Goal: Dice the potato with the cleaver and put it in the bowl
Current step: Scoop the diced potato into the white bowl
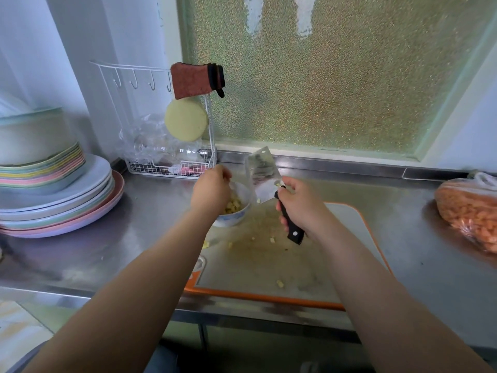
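Observation:
A small white bowl (236,214) with yellow potato dice (233,205) in it stands at the far left corner of the orange-rimmed cutting board (355,227). My left hand (211,191) hovers over the bowl with its fingers curled downward; whether it holds anything is hidden. My right hand (301,205) grips the black handle of the cleaver (262,175), whose blade is raised and tilted next to the bowl, with a few dice stuck to it. Several loose dice (273,240) lie scattered on the board.
A stack of coloured plates (59,195) sits at the left on the steel counter (150,238). A white wire rack (172,162) with a sponge and cloth stands behind the bowl. An orange-filled plastic bag (470,211) lies at the right edge.

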`<state>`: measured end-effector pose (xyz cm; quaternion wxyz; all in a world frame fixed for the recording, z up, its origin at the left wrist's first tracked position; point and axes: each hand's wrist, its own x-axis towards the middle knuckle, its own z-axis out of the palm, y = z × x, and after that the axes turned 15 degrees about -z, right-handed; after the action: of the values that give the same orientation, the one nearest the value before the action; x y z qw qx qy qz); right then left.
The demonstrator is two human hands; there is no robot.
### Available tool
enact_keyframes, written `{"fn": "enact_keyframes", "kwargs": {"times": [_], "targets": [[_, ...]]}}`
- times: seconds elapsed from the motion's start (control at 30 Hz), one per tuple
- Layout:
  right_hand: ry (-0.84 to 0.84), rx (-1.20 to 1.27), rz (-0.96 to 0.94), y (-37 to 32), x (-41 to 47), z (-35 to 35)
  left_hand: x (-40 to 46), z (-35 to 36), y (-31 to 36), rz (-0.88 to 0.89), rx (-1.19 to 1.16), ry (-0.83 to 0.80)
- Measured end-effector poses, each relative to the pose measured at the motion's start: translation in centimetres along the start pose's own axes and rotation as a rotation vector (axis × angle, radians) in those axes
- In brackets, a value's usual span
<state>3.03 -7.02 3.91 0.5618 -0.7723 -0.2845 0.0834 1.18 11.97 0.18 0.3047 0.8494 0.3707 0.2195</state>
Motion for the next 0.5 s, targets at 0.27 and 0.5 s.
{"fn": "enact_keyframes", "kwargs": {"times": [0.27, 0.5], "targets": [[-0.003, -0.038, -0.071, -0.3, 2.2, 2.3, -2.9, -0.4, -0.8, 0.596, 0.116, 0.224], [0.058, -0.045, -0.093, -0.4, 2.6, 3.2, -3.8, -0.9, -2.6, 0.612, 0.509, 0.194]]}}
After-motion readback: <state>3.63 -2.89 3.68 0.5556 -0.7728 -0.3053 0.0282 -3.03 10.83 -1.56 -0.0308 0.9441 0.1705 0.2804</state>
